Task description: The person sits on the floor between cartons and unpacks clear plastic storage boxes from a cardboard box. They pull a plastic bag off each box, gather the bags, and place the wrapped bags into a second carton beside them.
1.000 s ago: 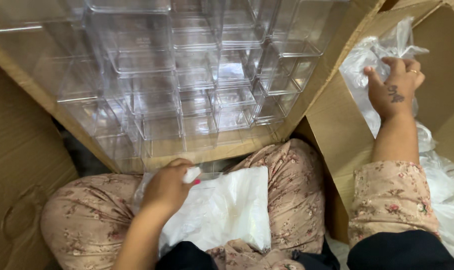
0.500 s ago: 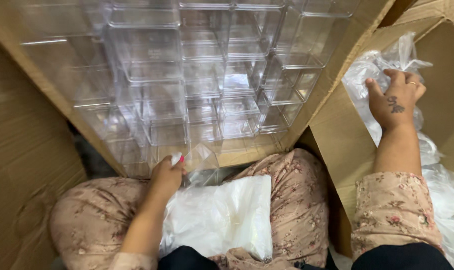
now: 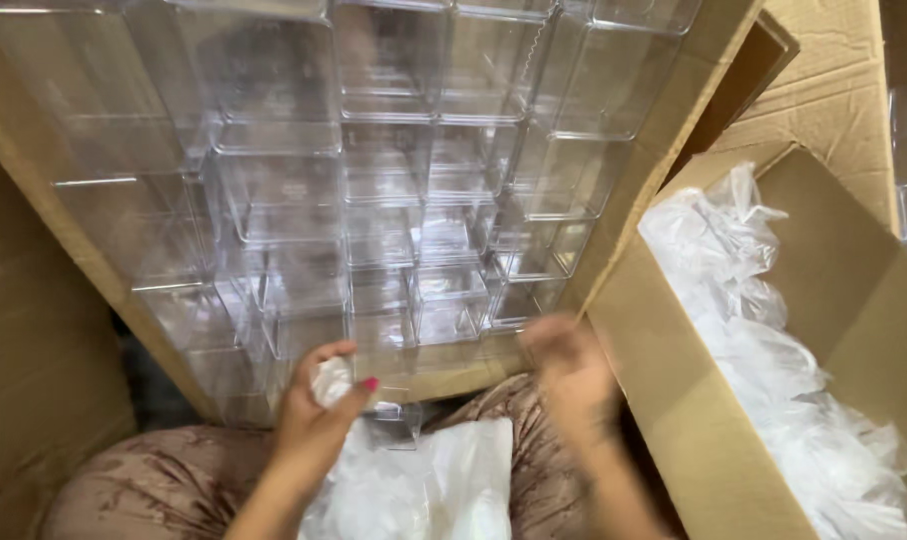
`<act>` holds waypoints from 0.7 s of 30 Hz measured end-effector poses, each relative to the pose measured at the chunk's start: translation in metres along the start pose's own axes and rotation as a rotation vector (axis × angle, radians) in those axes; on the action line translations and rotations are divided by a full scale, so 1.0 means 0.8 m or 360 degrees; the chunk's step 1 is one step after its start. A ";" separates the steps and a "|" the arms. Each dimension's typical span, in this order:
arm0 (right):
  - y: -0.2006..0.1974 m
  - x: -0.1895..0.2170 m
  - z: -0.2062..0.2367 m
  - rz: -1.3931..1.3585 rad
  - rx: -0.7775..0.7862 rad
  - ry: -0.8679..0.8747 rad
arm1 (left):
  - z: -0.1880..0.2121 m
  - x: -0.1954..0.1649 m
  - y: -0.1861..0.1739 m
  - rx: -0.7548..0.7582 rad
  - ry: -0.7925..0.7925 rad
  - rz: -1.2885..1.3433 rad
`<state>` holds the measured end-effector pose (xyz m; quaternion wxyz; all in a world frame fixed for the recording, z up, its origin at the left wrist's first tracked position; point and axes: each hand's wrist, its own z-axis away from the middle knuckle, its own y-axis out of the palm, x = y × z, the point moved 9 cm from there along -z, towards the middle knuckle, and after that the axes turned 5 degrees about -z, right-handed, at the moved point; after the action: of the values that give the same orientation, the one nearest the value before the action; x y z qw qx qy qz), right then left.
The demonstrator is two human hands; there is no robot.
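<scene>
My left hand (image 3: 314, 415) is over my lap, fingers closed on a small crumpled white plastic wrap (image 3: 331, 381). A small clear plastic box (image 3: 395, 424) sits just right of its fingertips, touching or nearly touching them. My right hand (image 3: 570, 375) is blurred beside the left, at the near edge of the big carton; I cannot tell whether it holds anything. A white plastic sheet (image 3: 429, 490) lies across my lap below both hands.
A large cardboard carton (image 3: 64, 250) in front holds several stacked clear plastic boxes (image 3: 394, 170). At the right, an open cardboard box (image 3: 674, 400) is filled with crumpled clear plastic bags (image 3: 774, 360). Cardboard flaps lie at the left and the upper right.
My right hand has left the bag-filled box at the right and swung in to the centre beside the left hand. My left hand has risen a little with the white wrap.
</scene>
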<state>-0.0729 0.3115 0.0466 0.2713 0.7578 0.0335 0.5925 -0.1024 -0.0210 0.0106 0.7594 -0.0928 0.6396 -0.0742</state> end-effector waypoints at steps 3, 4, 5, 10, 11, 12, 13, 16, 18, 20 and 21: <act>0.069 -0.116 0.084 0.0372 0.0162 0.0587 | -0.001 -0.008 0.056 0.0335 -0.0206 0.0706; 0.085 -0.129 0.103 0.0291 0.0300 0.0622 | -0.002 -0.009 0.066 0.0358 -0.0207 0.0746; 0.090 -0.130 0.107 0.0348 0.0382 0.0547 | -0.001 -0.009 0.075 0.0383 -0.0207 0.0782; 0.053 -0.107 0.071 0.0480 0.0358 0.0455 | 0.001 -0.008 0.092 0.0602 -0.0091 0.0782; 0.035 -0.101 0.061 0.0439 0.0205 0.0501 | -0.001 -0.012 0.090 0.0594 -0.0004 0.0767; 0.018 -0.095 0.053 0.0397 0.0057 0.0553 | -0.002 -0.017 0.087 0.0581 0.0078 0.0753; 0.005 -0.091 0.049 0.0354 -0.0089 0.0610 | -0.003 -0.012 0.088 0.0573 0.0010 0.0754; 0.030 -0.071 0.045 0.0490 0.0203 0.0435 | -0.002 -0.005 0.094 0.0541 -0.0108 0.0658; 0.049 -0.082 0.059 0.0429 0.0297 0.0547 | 0.001 -0.008 0.099 0.0535 -0.0042 0.0463; 0.070 -0.093 0.071 0.0260 0.0370 0.0580 | 0.003 -0.009 0.103 0.0555 -0.0015 0.0573; 0.078 -0.095 0.073 0.0123 0.0400 0.0547 | 0.002 -0.011 0.104 0.0568 0.0015 0.0630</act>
<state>-0.0588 0.2083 -0.0009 0.1421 0.6741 0.1239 0.7141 -0.1030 0.0621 -0.0007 0.7606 0.1699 0.6256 -0.0364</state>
